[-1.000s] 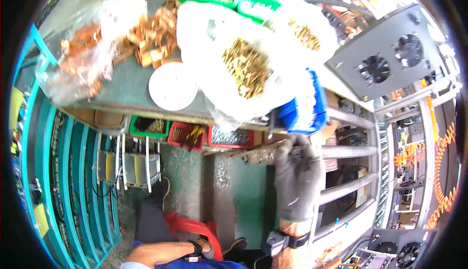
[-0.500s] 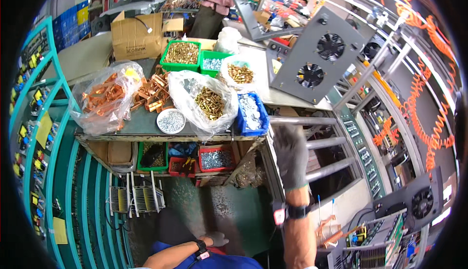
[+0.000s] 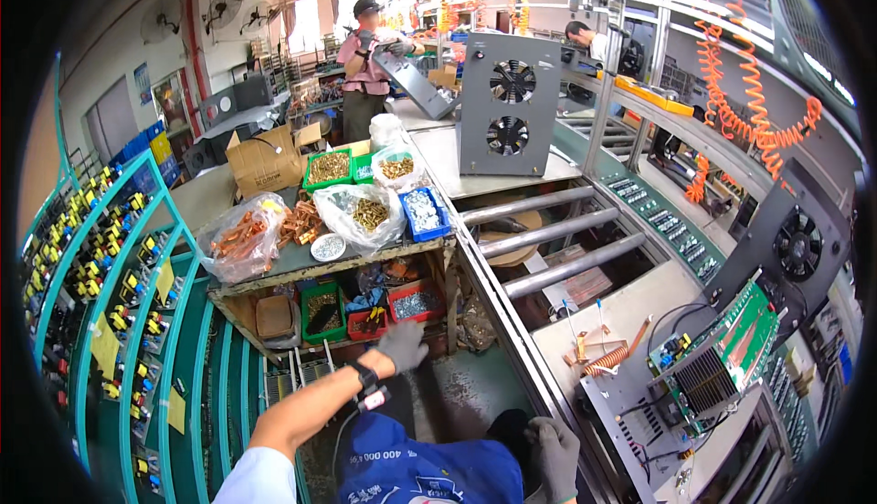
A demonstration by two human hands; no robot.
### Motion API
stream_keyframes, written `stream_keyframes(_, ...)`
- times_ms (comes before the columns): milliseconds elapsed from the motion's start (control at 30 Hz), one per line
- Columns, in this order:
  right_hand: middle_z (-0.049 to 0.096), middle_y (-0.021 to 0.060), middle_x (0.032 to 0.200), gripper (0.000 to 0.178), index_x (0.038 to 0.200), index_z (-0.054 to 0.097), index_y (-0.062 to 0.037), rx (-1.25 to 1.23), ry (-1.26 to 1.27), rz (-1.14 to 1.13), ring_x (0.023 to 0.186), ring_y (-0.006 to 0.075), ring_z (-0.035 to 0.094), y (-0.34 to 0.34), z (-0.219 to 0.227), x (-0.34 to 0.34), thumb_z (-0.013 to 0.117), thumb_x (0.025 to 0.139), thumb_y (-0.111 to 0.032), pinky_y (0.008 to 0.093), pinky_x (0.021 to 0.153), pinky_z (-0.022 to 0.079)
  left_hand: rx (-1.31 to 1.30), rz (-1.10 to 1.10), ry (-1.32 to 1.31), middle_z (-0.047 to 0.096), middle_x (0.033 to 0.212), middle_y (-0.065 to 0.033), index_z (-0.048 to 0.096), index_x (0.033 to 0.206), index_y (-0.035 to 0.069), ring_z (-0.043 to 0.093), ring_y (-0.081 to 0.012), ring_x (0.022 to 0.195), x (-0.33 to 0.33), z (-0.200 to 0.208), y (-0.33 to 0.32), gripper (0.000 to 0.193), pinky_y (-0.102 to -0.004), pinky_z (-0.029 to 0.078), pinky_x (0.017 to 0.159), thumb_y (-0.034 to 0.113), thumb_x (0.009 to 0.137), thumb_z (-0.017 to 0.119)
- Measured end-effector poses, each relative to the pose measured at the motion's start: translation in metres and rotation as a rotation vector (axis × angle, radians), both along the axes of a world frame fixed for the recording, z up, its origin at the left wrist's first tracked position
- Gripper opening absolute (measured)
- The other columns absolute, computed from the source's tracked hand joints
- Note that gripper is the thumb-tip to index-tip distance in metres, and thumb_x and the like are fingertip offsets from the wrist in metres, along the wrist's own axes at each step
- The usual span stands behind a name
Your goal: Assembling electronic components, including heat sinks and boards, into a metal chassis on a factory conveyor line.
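Note:
My left hand (image 3: 402,347), in a grey glove, reaches forward in front of the bench's lower shelf. Its fingers are apart and nothing shows in them. Just beyond it are a small red bin (image 3: 368,322) and a larger red bin of silvery small parts (image 3: 416,301). At the lower edge, beside my blue apron (image 3: 425,463), my right hand (image 3: 555,458) is also gloved in grey. Its fingers are curled in, and what they may hold is hidden. A metal chassis with a green circuit board (image 3: 744,335) lies to the right of that hand.
Copper parts in a plastic bag (image 3: 242,234), brassy fasteners in a green bin (image 3: 329,168) and a blue bin (image 3: 424,214) fill the bench top. Conveyor rollers (image 3: 571,265) run along the right. A grey panel with two fans (image 3: 509,106) stands upright beyond. Teal racks (image 3: 137,321) line the left.
The view has lifted and shifted. My left hand has gone from my lap out toward the shelf. My right hand has drawn back from beside the blue bin to my apron.

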State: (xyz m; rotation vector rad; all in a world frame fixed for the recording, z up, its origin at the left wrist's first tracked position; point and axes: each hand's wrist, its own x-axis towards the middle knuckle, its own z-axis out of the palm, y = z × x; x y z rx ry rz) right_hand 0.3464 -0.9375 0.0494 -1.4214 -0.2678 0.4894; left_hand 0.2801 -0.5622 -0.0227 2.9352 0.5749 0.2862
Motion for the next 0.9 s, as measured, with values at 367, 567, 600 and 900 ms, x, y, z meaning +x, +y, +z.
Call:
stream_keyframes(367,0.068,0.0134,0.104,0.024,0.110,0.065,0.0042,-0.191,-0.084,0.113,0.098,0.0208,0.063,-0.089,0.026,-0.020,0.051,0.096,-0.010,0.0301,0.090,0.047,0.629,0.086,-0.165,0.066,0.083,-0.0122,0.072,0.078,0.009,0.059,-0.0309,0.094,0.127,0.088,0.117,0.013,-0.0448,0.041,0.087,0.015,0.075,0.060)
stream_keyframes(567,0.068,0.0150,0.102,0.026,0.107,0.065,0.0047,-0.443,-0.118,-0.023,0.097,0.0251,0.062,-0.104,0.003,-0.019,0.051,0.096,-0.014,0.0335,0.089,0.047,0.590,0.062,-0.030,0.069,0.084,-0.0112,0.074,0.075,0.016,0.059,-0.0316,0.096,0.170,0.100,0.172,0.014,-0.0447,0.038,0.090,0.023,0.076,0.062)
stream_keyframes(600,0.067,0.0145,0.101,0.027,0.107,0.065,0.0041,-0.419,-0.104,-0.097,0.094,0.0260,0.062,-0.105,0.000,-0.021,0.051,0.096,-0.016,0.0342,0.087,0.047,0.555,0.061,-0.009,0.069,0.084,-0.0109,0.074,0.076,0.016,0.059,-0.0316,0.097,0.173,0.098,0.178,0.014,-0.0451,0.038,0.091,0.025,0.077,0.063)
stream_keyframes(900,0.068,0.0132,0.095,0.027,0.104,0.066,0.0050,-0.523,-0.008,-0.303,0.091,0.0214,0.061,-0.071,-0.021,-0.047,0.052,0.097,-0.017,0.0327,0.085,0.047,0.325,-0.019,-0.036,0.070,0.085,-0.0095,0.074,0.076,0.015,0.058,-0.0315,0.097,0.200,0.098,0.213,0.017,-0.0444,0.037,0.094,0.032,0.075,0.070)
